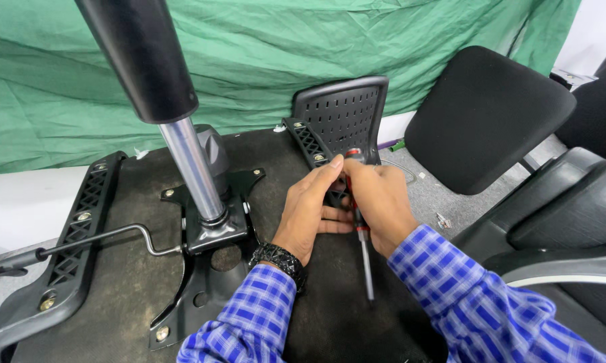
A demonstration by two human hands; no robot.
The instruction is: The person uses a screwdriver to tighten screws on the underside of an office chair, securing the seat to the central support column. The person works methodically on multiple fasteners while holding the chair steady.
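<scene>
Screwdriver point(365, 259) in hands, gas cylinder point(182, 144) beside

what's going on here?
A person is working on the underside of an upturned office chair seat. Both hands meet over the armrest bracket on the seat's right side: the right hand grips a red-and-black screwdriver, its shaft pointing down at the seat, and the left hand rests beside it with fingertips at the handle top. The gas cylinder stands up from the centre plate. Another chair sits to the right.
</scene>
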